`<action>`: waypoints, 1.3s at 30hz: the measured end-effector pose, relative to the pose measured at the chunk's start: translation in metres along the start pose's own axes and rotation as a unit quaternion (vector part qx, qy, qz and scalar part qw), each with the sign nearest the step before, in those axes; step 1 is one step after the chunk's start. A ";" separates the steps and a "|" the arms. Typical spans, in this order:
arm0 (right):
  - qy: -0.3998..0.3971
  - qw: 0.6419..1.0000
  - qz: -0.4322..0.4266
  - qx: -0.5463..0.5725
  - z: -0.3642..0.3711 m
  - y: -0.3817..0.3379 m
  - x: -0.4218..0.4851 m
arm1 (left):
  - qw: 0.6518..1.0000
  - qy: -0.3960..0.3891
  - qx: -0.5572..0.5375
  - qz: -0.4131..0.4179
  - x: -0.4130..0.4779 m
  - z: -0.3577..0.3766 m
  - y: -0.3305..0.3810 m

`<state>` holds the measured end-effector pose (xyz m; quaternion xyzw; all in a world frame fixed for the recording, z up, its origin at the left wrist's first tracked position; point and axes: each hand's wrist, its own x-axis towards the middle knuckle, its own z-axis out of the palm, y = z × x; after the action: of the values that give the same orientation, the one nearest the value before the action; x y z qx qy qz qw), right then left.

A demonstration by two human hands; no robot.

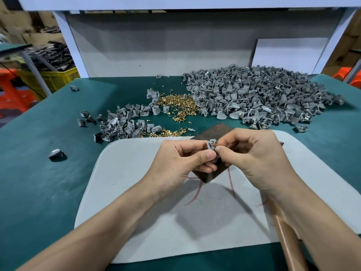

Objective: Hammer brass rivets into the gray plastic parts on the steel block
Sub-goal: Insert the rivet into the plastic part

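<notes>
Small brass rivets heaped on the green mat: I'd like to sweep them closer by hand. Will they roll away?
The small brass rivets probably scatter easily: strays already lie apart from the heap. Their round shanks likely roll, though the wider heads should curve them in short arcs. The green mat looks matte, so sliding may drag.

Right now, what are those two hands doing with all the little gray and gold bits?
A person is putting pieces together at a green table. The left hand pinches one small gray plastic part over the dark steel block, and the right hand seems to push a tiny brass rivet into it. No hammering yet: the brown wooden hammer handle lies unheld by the right forearm. Behind sit a big heap of gray plastic parts and loose brass rivets.
</notes>
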<state>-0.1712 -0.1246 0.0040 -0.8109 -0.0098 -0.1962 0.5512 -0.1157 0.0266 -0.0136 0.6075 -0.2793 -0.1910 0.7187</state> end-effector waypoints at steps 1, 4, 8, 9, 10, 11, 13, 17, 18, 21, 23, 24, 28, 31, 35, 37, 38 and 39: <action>-0.002 1.000 -0.001 -0.002 0.000 0.000 0.000 | 1.000 0.001 -0.002 -0.001 0.000 0.000 -0.001; -0.005 1.000 0.000 0.000 0.000 0.002 0.001 | 1.000 0.010 -0.008 -0.003 0.001 0.001 -0.002; -0.014 0.999 0.018 0.037 0.001 0.004 0.002 | 1.000 0.024 -0.012 0.000 0.001 0.002 -0.003; -0.020 0.997 0.028 0.064 0.000 0.004 0.002 | 1.000 0.026 -0.012 0.001 0.001 0.002 -0.003; -0.029 0.994 0.038 0.095 -0.001 0.004 0.001 | 1.000 0.028 -0.013 0.001 0.001 0.002 -0.003; -0.040 0.990 0.051 0.126 -0.002 0.003 0.001 | 0.999 0.028 -0.014 0.000 0.001 0.002 -0.002; -0.057 0.981 0.072 0.170 -0.004 0.003 0.001 | 0.999 0.027 -0.020 -0.001 0.002 0.001 -0.001; -0.066 0.975 0.078 0.200 -0.004 0.000 0.002 | 0.999 0.023 -0.042 0.003 0.002 0.002 0.002; -0.065 0.974 0.079 0.201 -0.004 -0.001 0.002 | 0.999 0.022 -0.045 0.004 0.001 0.002 0.002; -0.065 0.979 0.081 0.175 -0.007 -0.003 0.003 | 0.999 0.015 -0.040 0.002 0.001 0.003 0.002; -0.067 0.983 0.078 0.153 -0.007 -0.005 0.002 | 0.999 0.014 -0.038 -0.003 0.001 0.004 0.001; -0.065 0.984 0.077 0.145 -0.007 -0.005 0.002 | 0.999 0.014 -0.037 -0.007 0.000 0.004 0.001; -0.042 0.988 0.077 0.128 -0.005 -0.006 0.001 | 0.999 0.016 -0.034 -0.012 0.000 0.004 0.000; -0.003 0.990 0.072 0.125 0.001 -0.004 0.000 | 0.999 0.023 -0.039 -0.012 0.000 0.005 -0.001; 0.030 0.988 0.071 0.135 0.007 -0.001 -0.001 | 0.998 0.032 -0.048 -0.009 0.000 0.005 -0.001; 0.035 0.986 0.076 0.144 0.009 0.000 0.000 | 0.998 0.033 -0.052 -0.009 0.000 0.005 -0.001; 0.036 0.986 0.076 0.145 0.009 0.000 0.000 | 0.998 0.033 -0.052 -0.009 0.000 0.006 -0.001; 0.037 0.987 0.074 0.141 0.009 0.000 0.000 | 0.998 0.033 -0.052 -0.007 0.000 0.006 -0.001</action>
<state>-0.1688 -0.1164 0.0012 -0.7155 0.0427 -0.1813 0.6733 -0.1188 0.0218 -0.0141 0.5770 -0.2407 -0.1907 0.7568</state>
